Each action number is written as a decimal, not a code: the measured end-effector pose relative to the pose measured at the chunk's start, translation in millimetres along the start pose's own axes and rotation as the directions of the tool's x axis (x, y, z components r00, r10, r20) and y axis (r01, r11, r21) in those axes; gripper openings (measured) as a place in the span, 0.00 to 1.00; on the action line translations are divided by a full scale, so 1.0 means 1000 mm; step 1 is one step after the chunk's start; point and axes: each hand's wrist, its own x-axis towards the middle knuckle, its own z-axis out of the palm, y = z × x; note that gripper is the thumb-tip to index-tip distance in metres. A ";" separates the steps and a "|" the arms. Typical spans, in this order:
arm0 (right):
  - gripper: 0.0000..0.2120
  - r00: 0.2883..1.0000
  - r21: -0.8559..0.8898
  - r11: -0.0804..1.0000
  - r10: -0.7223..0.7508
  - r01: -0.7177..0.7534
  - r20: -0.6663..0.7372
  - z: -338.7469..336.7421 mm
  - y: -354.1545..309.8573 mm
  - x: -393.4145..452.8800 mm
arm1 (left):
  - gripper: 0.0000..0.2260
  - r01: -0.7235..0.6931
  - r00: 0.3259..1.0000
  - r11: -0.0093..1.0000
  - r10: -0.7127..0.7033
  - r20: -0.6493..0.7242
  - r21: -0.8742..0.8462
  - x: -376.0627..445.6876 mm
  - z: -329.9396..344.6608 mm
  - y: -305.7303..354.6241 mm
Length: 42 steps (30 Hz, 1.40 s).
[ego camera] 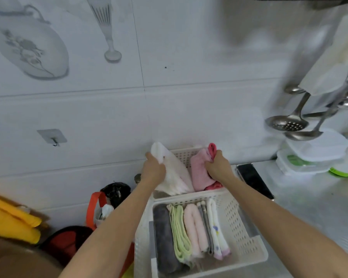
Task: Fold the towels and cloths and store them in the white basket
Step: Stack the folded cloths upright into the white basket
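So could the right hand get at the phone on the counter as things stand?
Probably not straight away: the right hand grips a pink cloth over the far basket. The phone lies uncovered just beside that forearm, so once the cloth is released nothing blocks it.

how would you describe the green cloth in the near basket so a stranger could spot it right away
Find the white perforated basket nearest the camera on the steel counter, holding a row of folded cloths standing on edge. The green cloth is second from the left, between the dark grey towel and the pale pink one. It is the only light green, ribbed piece in the row.
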 end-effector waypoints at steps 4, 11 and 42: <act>0.15 1.000 -0.019 1.000 -0.002 0.002 0.007 0.009 -0.001 -0.001 | 0.31 -0.107 0.988 0.961 0.132 -0.083 0.256 0.001 0.000 -0.024; 0.21 0.999 -0.115 0.993 -0.039 0.040 0.014 0.024 0.008 0.011 | 0.31 -0.242 0.928 0.832 0.348 -0.130 0.499 0.010 -0.005 -0.036; 0.11 0.924 0.127 0.980 -0.096 0.152 -0.371 -0.078 0.039 -0.090 | 0.34 -0.986 -0.024 -0.162 0.367 0.930 0.038 -0.058 0.064 0.015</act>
